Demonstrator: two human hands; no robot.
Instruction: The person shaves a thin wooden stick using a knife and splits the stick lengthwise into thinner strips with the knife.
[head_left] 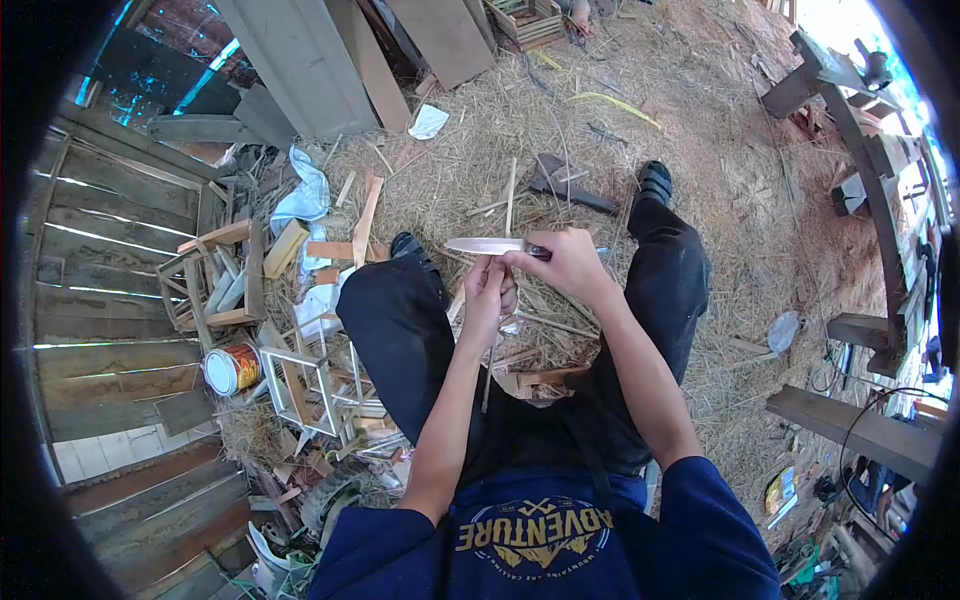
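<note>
My right hand [572, 262] is closed round the dark handle of a knife, whose pale blade [485, 245] points left. Just below the blade, my left hand [490, 300] is closed on a thin wooden strip [511, 195]. The strip runs upright between my knees, its upper part showing above the blade and its lower end by my lap. The blade lies across the strip, close to my left fingertips. Where exactly the edge meets the wood is hard to make out.
Shavings and straw cover the ground. At the left are a paint can [232, 369], a white frame [300, 390], a wooden crate [215, 275] and a cloth [302, 190]. Dark offcuts [575, 190] lie ahead. A timber bench [865, 150] stands at the right, boards [300, 65] at the top left.
</note>
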